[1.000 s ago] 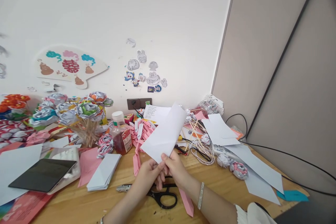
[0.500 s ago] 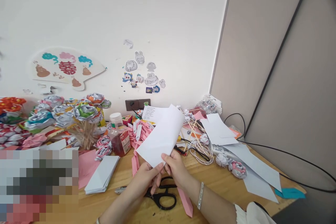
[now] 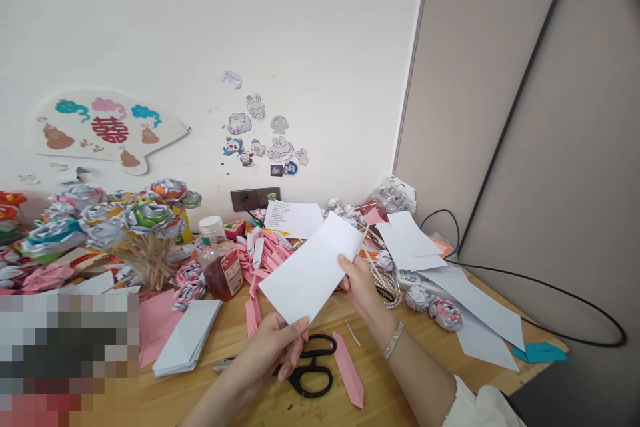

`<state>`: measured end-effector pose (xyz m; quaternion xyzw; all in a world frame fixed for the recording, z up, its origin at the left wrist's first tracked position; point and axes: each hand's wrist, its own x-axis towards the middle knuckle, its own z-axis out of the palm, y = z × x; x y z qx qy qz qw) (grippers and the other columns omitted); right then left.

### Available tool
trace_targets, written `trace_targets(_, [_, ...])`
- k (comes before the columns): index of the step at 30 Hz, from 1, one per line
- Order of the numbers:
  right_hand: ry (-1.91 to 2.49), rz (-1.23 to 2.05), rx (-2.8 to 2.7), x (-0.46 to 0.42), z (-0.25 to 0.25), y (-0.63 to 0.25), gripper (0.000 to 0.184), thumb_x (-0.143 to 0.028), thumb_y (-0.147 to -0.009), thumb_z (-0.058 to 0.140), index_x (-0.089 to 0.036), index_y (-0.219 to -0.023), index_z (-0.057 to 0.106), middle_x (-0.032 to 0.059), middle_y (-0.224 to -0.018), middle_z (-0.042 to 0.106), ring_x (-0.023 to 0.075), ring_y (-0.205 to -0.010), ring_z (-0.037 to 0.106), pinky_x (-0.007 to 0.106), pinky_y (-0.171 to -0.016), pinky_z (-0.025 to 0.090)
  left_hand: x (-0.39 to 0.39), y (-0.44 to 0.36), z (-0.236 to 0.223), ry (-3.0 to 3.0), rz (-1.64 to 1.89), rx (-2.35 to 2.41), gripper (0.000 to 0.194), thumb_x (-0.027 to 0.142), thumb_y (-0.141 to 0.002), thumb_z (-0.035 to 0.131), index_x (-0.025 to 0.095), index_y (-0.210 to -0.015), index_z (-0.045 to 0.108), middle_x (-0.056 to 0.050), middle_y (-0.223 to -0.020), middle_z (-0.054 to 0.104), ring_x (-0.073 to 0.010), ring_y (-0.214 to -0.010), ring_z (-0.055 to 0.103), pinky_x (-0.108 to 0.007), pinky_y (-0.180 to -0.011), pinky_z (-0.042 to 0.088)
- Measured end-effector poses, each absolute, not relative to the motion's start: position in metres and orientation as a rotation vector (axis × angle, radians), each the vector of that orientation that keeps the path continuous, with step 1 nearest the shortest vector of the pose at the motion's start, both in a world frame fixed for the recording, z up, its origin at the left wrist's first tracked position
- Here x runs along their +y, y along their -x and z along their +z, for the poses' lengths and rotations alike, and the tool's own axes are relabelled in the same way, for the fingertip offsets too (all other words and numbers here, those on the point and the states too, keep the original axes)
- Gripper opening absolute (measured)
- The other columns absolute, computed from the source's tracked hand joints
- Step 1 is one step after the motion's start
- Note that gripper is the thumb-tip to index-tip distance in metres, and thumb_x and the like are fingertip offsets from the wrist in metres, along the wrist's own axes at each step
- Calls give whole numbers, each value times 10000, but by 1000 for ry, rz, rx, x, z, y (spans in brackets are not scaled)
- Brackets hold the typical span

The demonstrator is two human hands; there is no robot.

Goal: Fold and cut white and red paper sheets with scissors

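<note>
Both my hands hold a white sheet of paper (image 3: pixel 313 267) above the wooden table, tilted up to the right. My left hand (image 3: pixel 284 341) pinches its lower corner between thumb and fingers. Along the right edge, near the upper end, my right hand (image 3: pixel 359 279) grips the sheet with the thumb on top. Black-handled scissors (image 3: pixel 314 383) lie under and beside my left hand, their blades partly hidden by it. To their right is a folded pink paper strip (image 3: pixel 349 373), with a thin white sliver (image 3: pixel 353 332) near its upper end.
A stack of white paper (image 3: pixel 186 340) lies left, by a bottle of reddish liquid (image 3: pixel 220 270). Paper flowers on sticks (image 3: pixel 153 227) stand behind. Pink folded strips (image 3: pixel 263 257) are heaped mid-table. White sheets (image 3: pixel 480 307), a pearl string (image 3: pixel 393 290) and a black cable (image 3: pixel 560 293) lie right.
My right hand has slid up along the paper's right edge, away from my left hand. The sheet, curved before, now lies flatter. My left hand still pinches the lower corner.
</note>
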<state>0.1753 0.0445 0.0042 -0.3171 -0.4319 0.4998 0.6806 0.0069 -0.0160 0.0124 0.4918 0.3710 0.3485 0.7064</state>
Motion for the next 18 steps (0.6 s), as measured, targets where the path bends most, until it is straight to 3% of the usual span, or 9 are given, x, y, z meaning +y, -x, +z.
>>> trace_targets(6, [731,1029,-913,55,8,-196,280,-396,-702,610,-175,-609,466,-103,-368,335,53,-327,265,186,-342,210,-12,-2,11,-1199,700,871,340,441,-699,598,135,-572,523,22,-340,546,-32,-216,377,-154,-276,159])
trace_targets(12, [705,920,-876,54,17,-212,266,-379,-725,591,-142,-846,585,-19,-620,537,68,-452,390,176,-379,273,-11,1,10,-1294,611,859,385,497,-683,586,135,-568,522,14,-348,559,-48,-229,413,-158,-289,210])
trace_targets(18, [778,809,-862,52,17,-214,266,-407,-735,580,-169,-853,575,-47,-579,492,62,-418,334,174,-356,250,-8,-3,11,-1214,751,929,380,489,-630,644,117,-603,569,-42,-478,643,-116,-389,570,-193,-401,352])
